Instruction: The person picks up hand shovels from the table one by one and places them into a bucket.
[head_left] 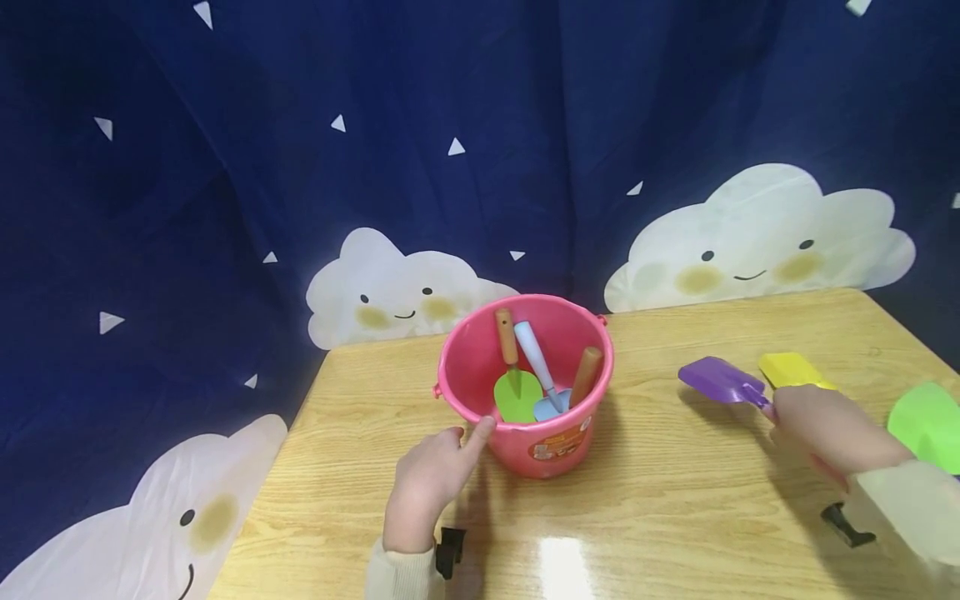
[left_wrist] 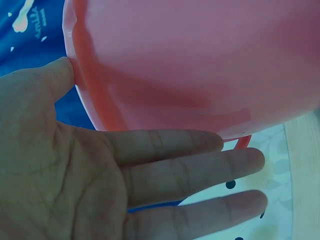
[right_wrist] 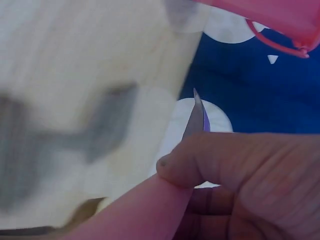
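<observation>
A pink bucket (head_left: pixel 543 450) stands upright on the table. Inside it lean a green toy shovel (head_left: pixel 517 395), a light blue one (head_left: pixel 534 354) and a wooden handle (head_left: pixel 586 375) whose lower end is hidden. My left hand (head_left: pixel 433 477) is at the bucket's near left, thumb touching the rim; in the left wrist view its fingers (left_wrist: pixel 195 170) extend straight beside the wall. Right of the bucket, my right hand (head_left: pixel 832 429) grips a purple toy shovel (head_left: pixel 722 380) by its pinkish handle (right_wrist: pixel 135 212), the blade pointing left, above the table.
A yellow blade (head_left: pixel 793 369) lies on the table (head_left: pixel 645 525) behind my right hand. Further right is a bright green blade (head_left: pixel 928 427), partly behind the sleeve. A dark blue curtain (head_left: pixel 420 67) with white cloud figures hangs behind the table.
</observation>
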